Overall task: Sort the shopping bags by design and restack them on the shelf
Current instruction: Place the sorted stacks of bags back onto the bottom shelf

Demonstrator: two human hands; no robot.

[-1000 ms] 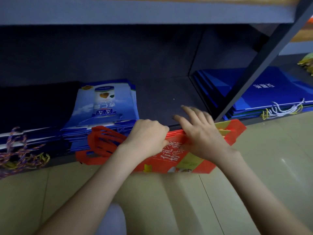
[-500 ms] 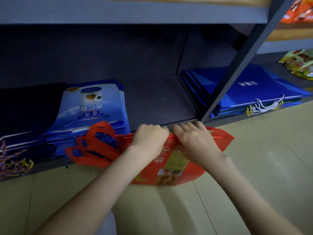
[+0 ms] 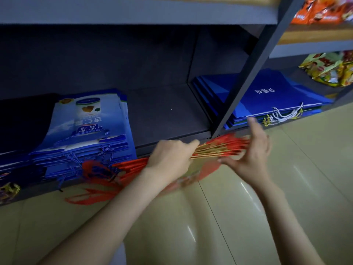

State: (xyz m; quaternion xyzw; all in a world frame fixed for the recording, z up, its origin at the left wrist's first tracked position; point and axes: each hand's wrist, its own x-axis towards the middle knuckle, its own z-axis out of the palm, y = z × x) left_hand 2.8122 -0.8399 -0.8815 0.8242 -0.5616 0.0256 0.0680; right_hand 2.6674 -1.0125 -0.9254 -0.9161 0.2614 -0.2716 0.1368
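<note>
A bundle of flat red paper shopping bags (image 3: pixel 219 148) is held edge-up over the glossy beige floor tiles (image 3: pixel 286 188), right in front of the dark grey metal shelf (image 3: pixel 168 115). It's gripped tight by the left hand (image 3: pixel 170 156), while the right hand (image 3: pixel 252 155) is kept open, fingers spread against the bundle's far end. Further back, a stack of light blue printed bags (image 3: pixel 86 134) is laid on the shelf, and plain deep blue bags (image 3: pixel 267 96) are piled in the next bay.
</note>
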